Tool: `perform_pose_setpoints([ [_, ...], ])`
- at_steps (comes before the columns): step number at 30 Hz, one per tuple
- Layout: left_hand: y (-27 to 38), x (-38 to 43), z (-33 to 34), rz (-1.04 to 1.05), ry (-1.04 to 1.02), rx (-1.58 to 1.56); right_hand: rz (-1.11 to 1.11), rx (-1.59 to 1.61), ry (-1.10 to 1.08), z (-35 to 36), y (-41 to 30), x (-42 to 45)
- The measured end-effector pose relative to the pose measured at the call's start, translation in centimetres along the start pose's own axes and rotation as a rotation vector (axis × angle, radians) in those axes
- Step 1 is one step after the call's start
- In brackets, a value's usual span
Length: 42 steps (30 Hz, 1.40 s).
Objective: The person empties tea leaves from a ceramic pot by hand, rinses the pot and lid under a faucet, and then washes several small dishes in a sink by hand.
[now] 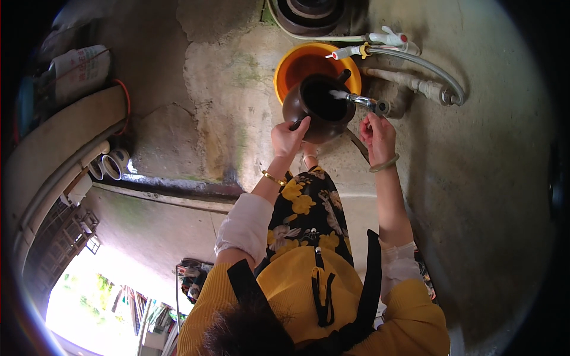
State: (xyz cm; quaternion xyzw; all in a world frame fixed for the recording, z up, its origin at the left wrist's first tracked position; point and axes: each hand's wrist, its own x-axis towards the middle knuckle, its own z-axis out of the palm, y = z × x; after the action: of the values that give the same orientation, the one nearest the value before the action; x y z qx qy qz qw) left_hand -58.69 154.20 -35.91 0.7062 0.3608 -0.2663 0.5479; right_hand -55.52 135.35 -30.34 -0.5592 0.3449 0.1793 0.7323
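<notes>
My left hand (pixel 288 137) grips the near left side of a dark brown round pot (pixel 296 107), which has a wide mouth and a short spout at its far side. Water runs from a chrome tap (pixel 363 101) into the pot's mouth. Just below the tap's knob is my right hand (pixel 377 135), its fingers curled; whether they touch the tap cannot be told. Beneath and beyond the pot, an orange basin (pixel 291 58) stands on the floor. A long, dark, flat piece (pixel 357 144) shows between the pot and my right wrist.
White valves (pixel 392 39) with red marks, a grey hose (pixel 423 60) and pipes (pixel 409 82) run along the wall on the right. Dark round vessels (pixel 311 20) stand at the top. On the left are a curved concrete ledge (pixel 67 129), a white sack (pixel 82 71) and white buckets (pixel 116 163).
</notes>
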Motion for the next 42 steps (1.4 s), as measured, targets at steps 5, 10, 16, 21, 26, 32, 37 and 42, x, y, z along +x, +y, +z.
perform_pose_setpoints([
  [5, -0.6, 1.4, 0.0, 0.044, 0.016, 0.053, -0.03, -0.048, -0.139, -2.2, 1.1, 0.7],
  [10, -1.0, 1.9, 0.0, 0.137, 0.054, 0.137, 0.085, 0.232, -0.315, -1.7, 0.9, 1.0],
  [16, -1.2, 1.7, -0.4, 0.214, 0.064, 0.168, 0.105, 0.623, -0.731, -2.7, 3.2, 3.4],
  [21, -1.5, 1.6, -0.5, 0.25, 0.057, 0.203, 0.067, 0.546, -0.47, -3.3, 6.9, 8.8],
  [26, -0.8, 0.6, -0.9, 0.281, 0.048, 0.195, 0.169, 0.572, -0.144, -0.4, 9.3, 13.1],
  [32, -0.8, 0.2, -1.2, 0.432, 0.065, 0.215, 0.283, 0.721, -0.198, 0.4, 10.4, 14.1],
  [37, -1.5, 1.1, -0.9, 0.298, 0.065, 0.186, 0.238, 0.643, -0.302, 0.4, 8.5, 11.5],
  [42, -1.2, 1.5, -0.4, 0.176, 0.088, 0.151, 0.129, 0.44, -0.286, -2.2, 6.2, 7.3],
])
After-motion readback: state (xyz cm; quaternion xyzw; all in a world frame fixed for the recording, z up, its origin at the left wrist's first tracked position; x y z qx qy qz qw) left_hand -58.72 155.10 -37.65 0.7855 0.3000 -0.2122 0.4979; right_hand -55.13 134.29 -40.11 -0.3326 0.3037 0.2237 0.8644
